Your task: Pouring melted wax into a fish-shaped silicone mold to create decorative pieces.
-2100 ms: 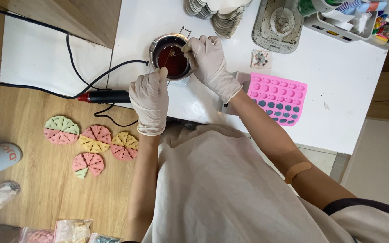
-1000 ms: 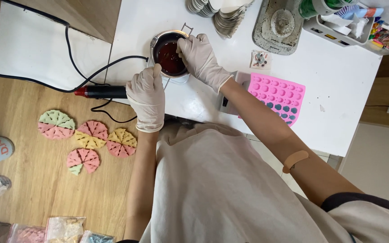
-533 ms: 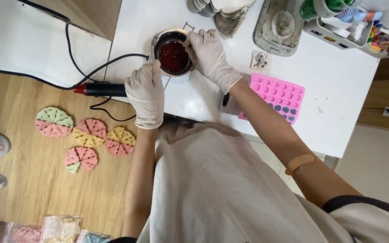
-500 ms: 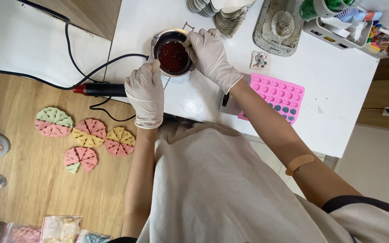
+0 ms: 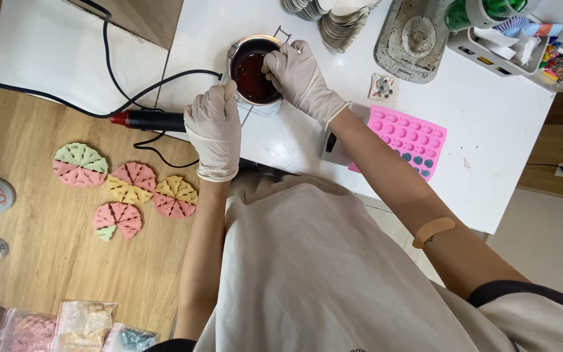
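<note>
Gloved left hand (image 5: 214,130) curled, fingertips toward twelve o'clock; gloved right hand (image 5: 299,75) bent in, fingers toward nine o'clock.

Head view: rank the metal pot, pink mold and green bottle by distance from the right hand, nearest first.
From the right hand:
1. Metal pot of dark liquid: touching, fingertips at its rim, on the hand's left in the picture.
2. Pink mold: lower right, beside the forearm.
3. Green bottle: farthest, at the table's top right edge.

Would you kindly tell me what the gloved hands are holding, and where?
The left hand grips the black tool's handle; the right hand touches the metal pot's rim.
</note>
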